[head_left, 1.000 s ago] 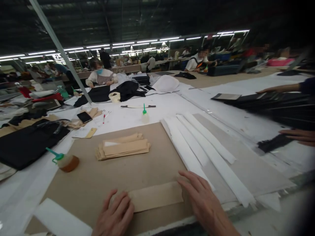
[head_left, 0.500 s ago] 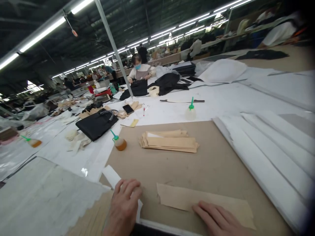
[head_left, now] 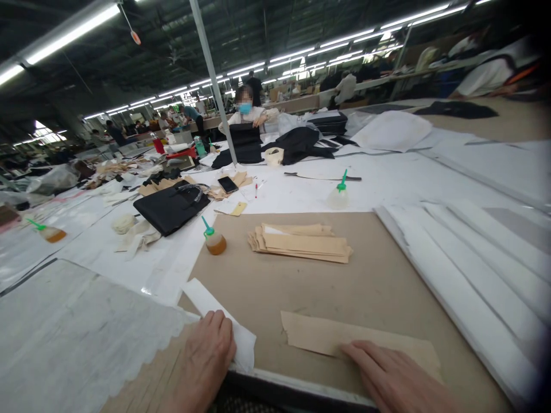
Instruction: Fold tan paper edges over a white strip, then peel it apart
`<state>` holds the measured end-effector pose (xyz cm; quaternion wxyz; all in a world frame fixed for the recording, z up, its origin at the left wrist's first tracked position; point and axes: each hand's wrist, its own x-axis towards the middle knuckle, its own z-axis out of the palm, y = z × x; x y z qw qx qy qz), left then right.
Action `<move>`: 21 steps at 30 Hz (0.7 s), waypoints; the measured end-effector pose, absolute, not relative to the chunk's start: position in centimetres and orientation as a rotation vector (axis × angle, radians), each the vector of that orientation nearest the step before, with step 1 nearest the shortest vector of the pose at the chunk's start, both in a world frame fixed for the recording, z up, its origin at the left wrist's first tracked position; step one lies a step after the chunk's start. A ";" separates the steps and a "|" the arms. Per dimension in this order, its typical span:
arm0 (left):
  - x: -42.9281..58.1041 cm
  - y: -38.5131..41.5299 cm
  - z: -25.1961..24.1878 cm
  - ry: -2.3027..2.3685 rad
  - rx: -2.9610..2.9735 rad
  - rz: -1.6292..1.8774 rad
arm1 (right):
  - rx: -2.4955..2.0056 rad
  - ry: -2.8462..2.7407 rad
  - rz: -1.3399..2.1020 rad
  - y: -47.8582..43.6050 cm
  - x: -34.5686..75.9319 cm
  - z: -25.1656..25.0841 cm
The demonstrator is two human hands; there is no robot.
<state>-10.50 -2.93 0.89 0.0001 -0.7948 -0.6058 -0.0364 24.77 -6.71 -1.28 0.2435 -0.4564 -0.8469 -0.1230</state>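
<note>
A tan strip (head_left: 314,334) lies on the brown board (head_left: 275,287) near its front edge. The fingertips of my right hand (head_left: 396,373) rest on the strip's lower side, with the fingers stretched and lying flat. My left hand (head_left: 209,355) is at the board's left front corner, its fingers curled down on a white strip (head_left: 224,312); its thumb is hidden. Farther back on the board lies a stack of tan strips (head_left: 305,246) with a bit of white showing among them.
A squeeze bottle of amber liquid (head_left: 215,241) stands at the board's left edge, a pale one (head_left: 339,195) behind it. White sheets (head_left: 465,258) lie right, layered sheets (head_left: 86,321) left. A black bag (head_left: 172,206) and phone (head_left: 228,184) lie farther back. A masked person (head_left: 245,115) sits opposite.
My left hand has moved slightly left and its fingers have curled, with more of the white strip showing. The person opposite has raised black material. My right hand stays on the tan strip.
</note>
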 end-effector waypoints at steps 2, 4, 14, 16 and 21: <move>-10.6 -2.9 1.1 -1.961 -2.519 -0.201 | -1.264 -2.325 -0.283 -6.5 23.5 -0.4; -11.1 -2.9 1.8 -2.050 -2.544 -0.310 | -1.268 -2.327 -0.193 -6.4 21.8 0.6; -15.2 -2.4 5.2 -2.782 -2.107 -2.020 | -0.933 -2.511 0.333 -2.7 7.4 3.8; -15.1 -2.5 5.5 -2.784 -1.977 -2.243 | -0.883 -2.550 0.221 -1.5 4.2 2.7; -16.4 -2.5 5.8 -2.675 -1.474 -3.057 | -0.933 -2.542 0.080 1.2 -1.8 -0.8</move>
